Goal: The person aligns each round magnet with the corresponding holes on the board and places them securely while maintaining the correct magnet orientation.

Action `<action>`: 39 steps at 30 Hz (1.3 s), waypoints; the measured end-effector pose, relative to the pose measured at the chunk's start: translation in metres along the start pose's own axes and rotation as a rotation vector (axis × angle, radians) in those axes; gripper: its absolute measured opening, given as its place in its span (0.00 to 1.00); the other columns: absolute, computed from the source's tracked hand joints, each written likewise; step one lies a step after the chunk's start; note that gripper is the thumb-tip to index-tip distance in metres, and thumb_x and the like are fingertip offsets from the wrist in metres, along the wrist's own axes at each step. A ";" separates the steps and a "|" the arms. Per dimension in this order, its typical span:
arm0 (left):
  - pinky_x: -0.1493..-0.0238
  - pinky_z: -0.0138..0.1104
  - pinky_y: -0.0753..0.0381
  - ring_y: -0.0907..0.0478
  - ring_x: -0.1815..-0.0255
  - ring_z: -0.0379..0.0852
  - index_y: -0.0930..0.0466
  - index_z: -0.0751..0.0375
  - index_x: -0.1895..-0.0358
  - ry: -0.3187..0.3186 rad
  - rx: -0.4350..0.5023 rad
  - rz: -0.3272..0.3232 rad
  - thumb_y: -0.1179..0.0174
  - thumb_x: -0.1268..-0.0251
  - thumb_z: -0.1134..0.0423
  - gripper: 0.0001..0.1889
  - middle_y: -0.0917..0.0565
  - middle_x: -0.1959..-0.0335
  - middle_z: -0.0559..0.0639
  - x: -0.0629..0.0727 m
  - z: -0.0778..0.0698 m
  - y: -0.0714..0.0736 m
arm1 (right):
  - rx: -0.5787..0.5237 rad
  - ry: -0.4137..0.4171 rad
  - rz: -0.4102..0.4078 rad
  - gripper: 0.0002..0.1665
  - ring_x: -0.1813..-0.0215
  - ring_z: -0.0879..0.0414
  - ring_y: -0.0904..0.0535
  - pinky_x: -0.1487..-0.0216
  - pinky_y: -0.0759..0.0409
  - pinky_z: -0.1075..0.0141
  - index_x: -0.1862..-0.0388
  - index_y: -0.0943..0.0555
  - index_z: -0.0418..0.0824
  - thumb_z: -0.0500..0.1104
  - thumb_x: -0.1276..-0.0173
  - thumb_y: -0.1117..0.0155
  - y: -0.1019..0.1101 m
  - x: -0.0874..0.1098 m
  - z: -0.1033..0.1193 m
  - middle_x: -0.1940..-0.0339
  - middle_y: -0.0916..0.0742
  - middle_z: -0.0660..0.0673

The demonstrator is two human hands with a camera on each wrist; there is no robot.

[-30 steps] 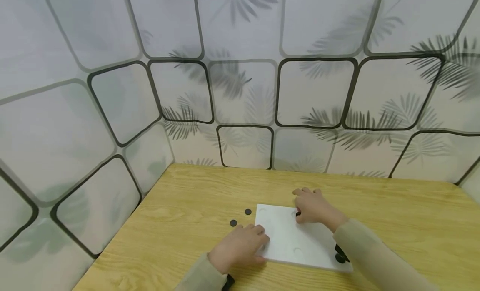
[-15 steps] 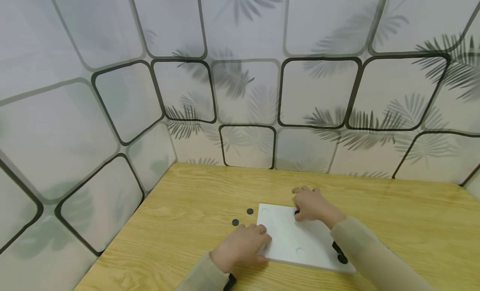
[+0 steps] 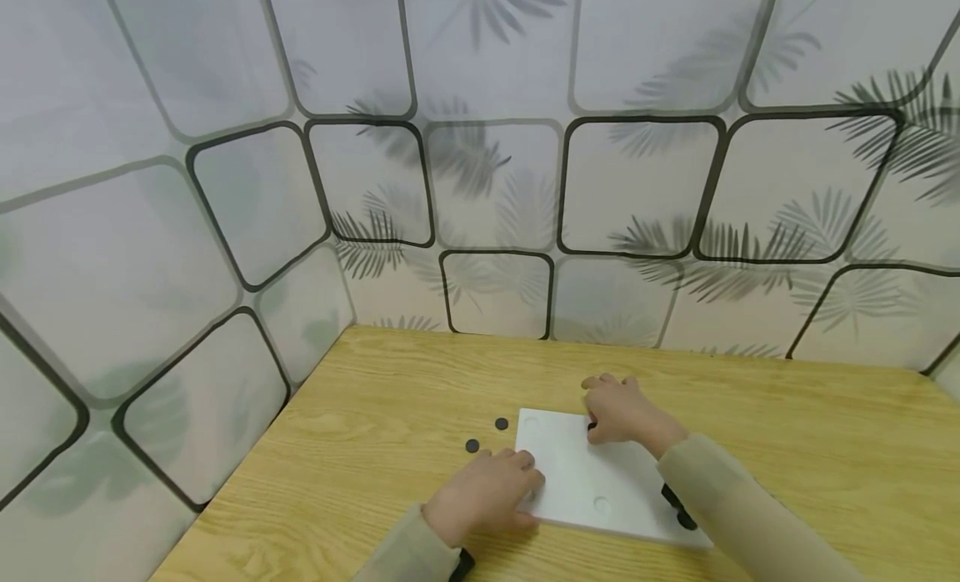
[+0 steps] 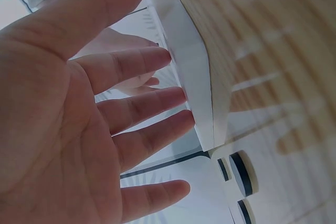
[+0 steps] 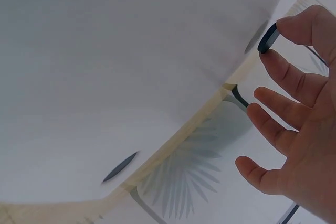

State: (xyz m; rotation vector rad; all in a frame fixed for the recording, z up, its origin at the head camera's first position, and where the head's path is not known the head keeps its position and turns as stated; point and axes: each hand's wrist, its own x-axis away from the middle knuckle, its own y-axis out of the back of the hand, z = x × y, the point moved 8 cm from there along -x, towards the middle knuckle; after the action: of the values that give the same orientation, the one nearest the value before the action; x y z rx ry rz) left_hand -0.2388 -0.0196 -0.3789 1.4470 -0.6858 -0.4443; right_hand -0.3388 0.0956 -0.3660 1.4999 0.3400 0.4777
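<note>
A white board (image 3: pixel 570 474) with shallow round recesses (image 3: pixel 602 505) lies on the wooden table. My right hand (image 3: pixel 618 408) is over its far edge, pinching a black disc (image 5: pixel 268 39) between thumb and forefinger. That disc is tilted, close to a round recess (image 5: pixel 256 36) in the right wrist view. My left hand (image 3: pixel 483 492) rests at the board's left edge, fingertips touching its side (image 4: pixel 184 40), fingers nearly straight. Another black disc (image 3: pixel 686 521) is at the board's near right corner, beside the right sleeve.
Two black discs, one farther back (image 3: pixel 502 423) and one nearer (image 3: pixel 472 445), lie left of the board on the table (image 3: pixel 360 449). The left wrist view has three discs, including a larger-looking one (image 4: pixel 241 174). A patterned wall covering (image 3: pixel 495 190) rises behind the table.
The view has shifted slightly. My right hand stays at the board's far edge with the disc, moving only a little left. The left hand holds its place.
</note>
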 end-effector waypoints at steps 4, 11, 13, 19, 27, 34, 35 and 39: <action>0.64 0.37 0.29 0.32 0.65 0.36 0.23 0.45 0.58 -0.002 -0.018 -0.009 0.39 0.52 0.43 0.18 0.29 0.64 0.37 0.000 -0.001 0.001 | 0.011 0.008 0.000 0.15 0.45 0.40 0.35 0.56 0.40 0.40 0.91 0.30 0.48 0.43 0.55 0.33 0.000 0.001 0.002 0.45 0.26 0.38; 0.64 0.37 0.29 0.32 0.63 0.36 0.24 0.45 0.58 -0.002 -0.022 -0.005 0.39 0.52 0.42 0.19 0.29 0.62 0.38 0.000 0.000 0.000 | 0.014 0.015 -0.001 0.15 0.46 0.41 0.34 0.58 0.40 0.42 0.90 0.30 0.48 0.42 0.55 0.33 0.000 0.001 0.003 0.46 0.26 0.38; 0.64 0.36 0.30 0.32 0.64 0.36 0.24 0.45 0.58 -0.003 -0.024 -0.007 0.39 0.52 0.42 0.19 0.29 0.63 0.38 0.000 0.000 -0.001 | 0.016 0.013 0.005 0.15 0.46 0.41 0.34 0.57 0.40 0.41 0.90 0.30 0.48 0.43 0.54 0.33 0.000 0.001 0.003 0.46 0.26 0.39; 0.64 0.36 0.30 0.33 0.64 0.36 0.24 0.45 0.58 -0.006 -0.027 -0.004 0.39 0.52 0.42 0.19 0.29 0.63 0.38 -0.001 0.000 -0.002 | 0.004 0.003 0.034 0.14 0.44 0.39 0.36 0.52 0.45 0.35 0.89 0.30 0.48 0.43 0.54 0.33 -0.004 0.001 0.004 0.46 0.27 0.39; 0.65 0.36 0.30 0.32 0.64 0.36 0.24 0.45 0.58 -0.008 -0.033 -0.006 0.39 0.52 0.42 0.19 0.29 0.64 0.38 -0.001 0.000 -0.002 | 0.009 0.002 0.041 0.14 0.44 0.38 0.36 0.54 0.43 0.36 0.89 0.29 0.47 0.42 0.54 0.33 -0.006 0.000 0.003 0.46 0.27 0.38; 0.65 0.37 0.30 0.33 0.65 0.36 0.23 0.45 0.58 -0.007 -0.020 -0.002 0.39 0.52 0.42 0.19 0.29 0.64 0.38 -0.002 0.000 -0.003 | 0.027 0.012 0.027 0.14 0.47 0.41 0.34 0.57 0.40 0.39 0.89 0.30 0.48 0.43 0.54 0.33 -0.004 -0.001 0.005 0.47 0.26 0.39; 0.65 0.37 0.30 0.33 0.65 0.36 0.24 0.45 0.58 -0.007 -0.017 -0.001 0.39 0.52 0.43 0.19 0.29 0.65 0.38 -0.002 0.001 -0.003 | 0.028 0.013 0.028 0.14 0.47 0.41 0.34 0.56 0.40 0.39 0.89 0.30 0.48 0.43 0.54 0.33 -0.004 -0.001 0.005 0.47 0.26 0.39; 0.65 0.37 0.30 0.33 0.66 0.36 0.23 0.46 0.58 -0.009 -0.014 -0.005 0.39 0.52 0.43 0.19 0.30 0.65 0.38 -0.002 0.000 -0.002 | 0.036 0.011 0.037 0.14 0.47 0.40 0.34 0.56 0.40 0.39 0.89 0.29 0.47 0.42 0.54 0.33 -0.003 0.000 0.006 0.47 0.26 0.38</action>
State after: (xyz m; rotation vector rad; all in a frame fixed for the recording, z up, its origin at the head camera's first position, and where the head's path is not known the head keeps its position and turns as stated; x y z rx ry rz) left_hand -0.2403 -0.0189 -0.3814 1.4350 -0.6856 -0.4591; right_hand -0.3360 0.0904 -0.3683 1.5414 0.3319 0.5113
